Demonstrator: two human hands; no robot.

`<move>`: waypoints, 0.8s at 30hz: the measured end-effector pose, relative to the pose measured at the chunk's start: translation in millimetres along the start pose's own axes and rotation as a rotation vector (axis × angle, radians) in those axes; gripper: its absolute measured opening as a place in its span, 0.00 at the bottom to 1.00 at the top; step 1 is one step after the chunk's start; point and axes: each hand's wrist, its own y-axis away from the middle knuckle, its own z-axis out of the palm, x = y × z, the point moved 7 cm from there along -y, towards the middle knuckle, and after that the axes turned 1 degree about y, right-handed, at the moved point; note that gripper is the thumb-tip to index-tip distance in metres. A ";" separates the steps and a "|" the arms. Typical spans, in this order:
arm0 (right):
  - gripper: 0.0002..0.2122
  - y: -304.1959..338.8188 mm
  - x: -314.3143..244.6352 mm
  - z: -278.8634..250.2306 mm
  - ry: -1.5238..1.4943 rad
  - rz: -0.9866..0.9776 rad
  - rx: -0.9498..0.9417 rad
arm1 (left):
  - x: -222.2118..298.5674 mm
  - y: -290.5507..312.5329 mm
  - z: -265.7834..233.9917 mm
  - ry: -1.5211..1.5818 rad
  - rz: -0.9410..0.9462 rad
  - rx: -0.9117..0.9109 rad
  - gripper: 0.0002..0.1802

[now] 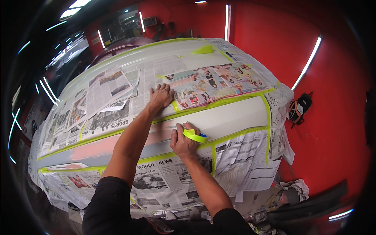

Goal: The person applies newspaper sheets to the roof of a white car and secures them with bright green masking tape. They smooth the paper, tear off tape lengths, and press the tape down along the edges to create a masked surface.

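Note:
My left hand [160, 97] lies palm down with its fingers spread, pressing on newspaper sheets at the left end of a colourful newspaper page [219, 84]. In my right hand [185, 141] is a roll of neon-yellow masking tape [195, 135], gripped over the bare painted strip of a car body. That body panel [231, 115] shows white on the right and grey and pinkish patches on the left. Yellow tape [172, 116] borders it above and below, holding newspaper to the car. My right palm hides part of the roll.
Loose newspaper sheets [111, 84] lie on the covered surface to the left. Farther back, a yellow tape patch [202, 49] marks a pale panel. A black bag [300, 109] rests against the red surface at right. Dark long parts [313, 207] and crumpled material [295, 190] lie lower right.

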 end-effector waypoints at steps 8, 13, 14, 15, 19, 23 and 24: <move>0.11 1.0 9.2 -0.1 -0.023 0.026 0.005 | 93.0 55.4 -61.9 0.200 0.450 0.435 0.24; 0.12 0.0 7.0 -5.7 -0.031 0.005 0.020 | 155.9 52.8 -36.4 0.221 0.706 0.219 0.15; 0.12 -0.6 4.3 -5.1 -0.051 0.016 0.007 | 153.8 51.3 -34.7 0.233 0.685 0.207 0.14; 0.11 -1.4 4.6 -5.4 -0.063 0.025 -0.009 | 153.4 48.7 -33.2 0.252 0.666 0.197 0.14; 0.11 -1.7 6.6 -9.1 -0.060 0.020 0.025 | 152.3 47.9 -35.9 0.305 0.668 0.118 0.14; 0.11 0.3 9.2 -6.0 -0.061 0.028 0.026 | 146.4 52.3 -29.5 0.239 0.725 0.195 0.14; 0.11 -0.7 8.8 -6.3 -0.051 0.024 0.022 | 147.6 54.3 -28.9 0.229 0.721 0.208 0.14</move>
